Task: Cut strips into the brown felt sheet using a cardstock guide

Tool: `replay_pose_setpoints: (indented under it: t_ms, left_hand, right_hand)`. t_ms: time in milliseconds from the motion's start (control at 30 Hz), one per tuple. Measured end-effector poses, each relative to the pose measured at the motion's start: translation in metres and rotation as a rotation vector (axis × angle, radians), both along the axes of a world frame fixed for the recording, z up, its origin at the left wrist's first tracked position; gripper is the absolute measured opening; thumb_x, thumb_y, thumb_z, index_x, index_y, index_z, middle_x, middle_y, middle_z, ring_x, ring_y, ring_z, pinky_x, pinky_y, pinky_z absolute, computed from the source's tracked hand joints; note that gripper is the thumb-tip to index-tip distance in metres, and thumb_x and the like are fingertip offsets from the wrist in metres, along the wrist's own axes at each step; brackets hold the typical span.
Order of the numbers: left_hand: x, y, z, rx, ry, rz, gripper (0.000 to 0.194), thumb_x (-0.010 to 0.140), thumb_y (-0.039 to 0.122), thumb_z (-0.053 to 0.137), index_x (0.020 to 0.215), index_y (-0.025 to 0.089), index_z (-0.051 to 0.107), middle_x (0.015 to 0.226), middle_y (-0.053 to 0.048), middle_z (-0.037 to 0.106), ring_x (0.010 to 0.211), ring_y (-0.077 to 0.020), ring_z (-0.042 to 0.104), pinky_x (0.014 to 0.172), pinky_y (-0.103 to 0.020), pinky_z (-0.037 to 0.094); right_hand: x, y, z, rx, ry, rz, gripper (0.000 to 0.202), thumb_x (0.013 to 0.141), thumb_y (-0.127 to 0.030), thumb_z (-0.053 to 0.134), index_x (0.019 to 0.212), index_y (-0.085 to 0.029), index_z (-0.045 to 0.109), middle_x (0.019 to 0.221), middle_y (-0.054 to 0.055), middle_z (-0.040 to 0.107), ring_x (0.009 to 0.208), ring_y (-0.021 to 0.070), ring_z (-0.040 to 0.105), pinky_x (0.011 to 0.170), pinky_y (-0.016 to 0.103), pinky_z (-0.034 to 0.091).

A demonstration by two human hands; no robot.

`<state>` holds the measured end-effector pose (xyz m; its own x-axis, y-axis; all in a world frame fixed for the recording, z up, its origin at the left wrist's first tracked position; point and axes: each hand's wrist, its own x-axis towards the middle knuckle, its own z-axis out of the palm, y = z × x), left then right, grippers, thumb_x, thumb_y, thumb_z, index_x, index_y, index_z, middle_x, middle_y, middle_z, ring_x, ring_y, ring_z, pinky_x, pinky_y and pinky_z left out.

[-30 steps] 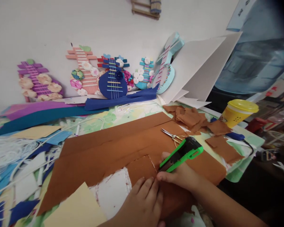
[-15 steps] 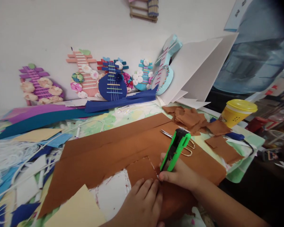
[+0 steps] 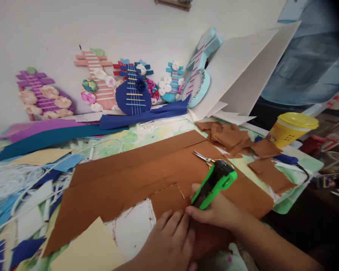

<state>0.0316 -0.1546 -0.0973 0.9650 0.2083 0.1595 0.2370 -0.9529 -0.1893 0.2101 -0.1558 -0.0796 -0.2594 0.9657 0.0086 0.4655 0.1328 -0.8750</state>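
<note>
Brown sheet material [image 3: 110, 188] covers the middle of the table, with a white patch [image 3: 135, 226] exposed near its front. My left hand [image 3: 169, 241] lies flat over the edge of that patch, pressing on the brown material. In my right hand [image 3: 211, 210] is a green and black utility knife [image 3: 214, 184], tilted, its lower end at the brown surface just beyond my left fingertips. The blade tip is hidden. Scissors [image 3: 205, 157] lie on the brown sheet behind the knife, their handles partly covered by it. A cream sheet [image 3: 90, 248] overlaps the front left.
Brown scraps [image 3: 228, 137] and a yellow tub [image 3: 293, 130] are at the back right, near a blue tool [image 3: 286, 159] with a cord. White cords [image 3: 14, 184] and coloured scraps fill the left. Decorated instrument-shaped crafts [image 3: 133, 92] lean on the wall beside white boards [image 3: 234, 71].
The knife has tilted further to the right and its lower end has shifted slightly, with my right hand still around it. The camera view has shifted a little. My left hand stays pressed down.
</note>
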Motion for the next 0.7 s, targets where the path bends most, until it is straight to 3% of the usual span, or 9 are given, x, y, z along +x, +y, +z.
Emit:
replay_pose_setpoints:
  t_ms: [400, 533, 700]
  left_hand:
    - [0.001, -0.005, 0.006, -0.041, 0.031, 0.031, 0.049, 0.079, 0.046, 0.044, 0.106, 0.007, 0.055, 0.108, -0.02, 0.056, 0.09, -0.0309, 0.056, 0.076, -0.041, 0.042]
    - [0.001, -0.004, 0.006, -0.082, 0.046, 0.037, 0.052, 0.079, 0.046, 0.045, 0.11, 0.006, 0.052, 0.111, -0.02, 0.054, 0.095, -0.0315, 0.053, 0.079, -0.042, 0.04]
    - [0.0, -0.005, 0.004, -0.125, 0.089, 0.061, 0.053, 0.082, 0.046, 0.039, 0.114, 0.006, 0.049, 0.116, -0.021, 0.05, 0.1, -0.0314, 0.049, 0.082, -0.042, 0.039]
  right_hand:
    - [0.004, 0.002, -0.004, -0.07, 0.149, -0.036, 0.036, 0.061, -0.043, 0.064, 0.063, -0.019, 0.037, 0.059, -0.005, 0.039, 0.056, 0.0106, 0.038, 0.05, 0.023, 0.031]
    - [0.007, 0.006, -0.008, -0.008, 0.277, -0.044, 0.042, 0.061, -0.051, 0.063, 0.063, -0.019, 0.036, 0.06, -0.005, 0.037, 0.056, 0.0097, 0.035, 0.05, 0.022, 0.03]
    - [0.01, 0.008, -0.014, -0.012, 0.362, 0.019, 0.047, 0.06, -0.059, 0.06, 0.063, -0.018, 0.036, 0.06, -0.005, 0.034, 0.055, 0.0088, 0.033, 0.048, 0.021, 0.028]
